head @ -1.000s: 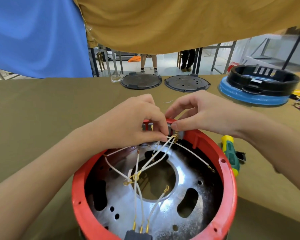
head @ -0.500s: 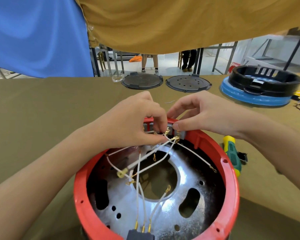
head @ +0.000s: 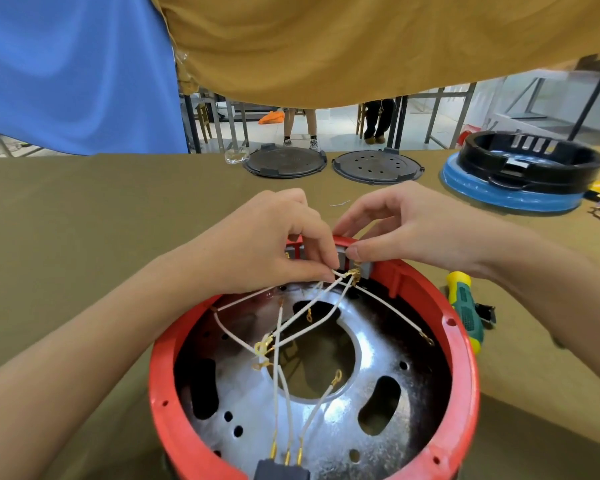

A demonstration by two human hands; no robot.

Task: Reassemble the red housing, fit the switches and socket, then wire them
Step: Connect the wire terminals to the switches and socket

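head view, near to far: at the near rim of the red housing [head: 167, 403] sits the dark socket block [head: 280, 470], with three white leads on brass pins rising from it across the shiny metal base plate [head: 326, 420]. loose ring terminals [head: 261, 348] lie mid-plate, not yet connected. at the far rim, the left hand [head: 267, 247] pinches a white wire [head: 340, 272] between thumb and forefinger, its end at the brass terminal [head: 355, 274] of the grey switch block [head: 343, 261]. the right hand [head: 406, 230] grips the rim, thumb tip just above that terminal. step in hand, as judged: seating the connector. push straight along the tab, brace the switch against the rim, and keep neighbouring leads apart. beyond, a green screwdriver [head: 463, 306] lies on the table [head: 84, 220], with two grey round covers [head: 284, 162] further off.
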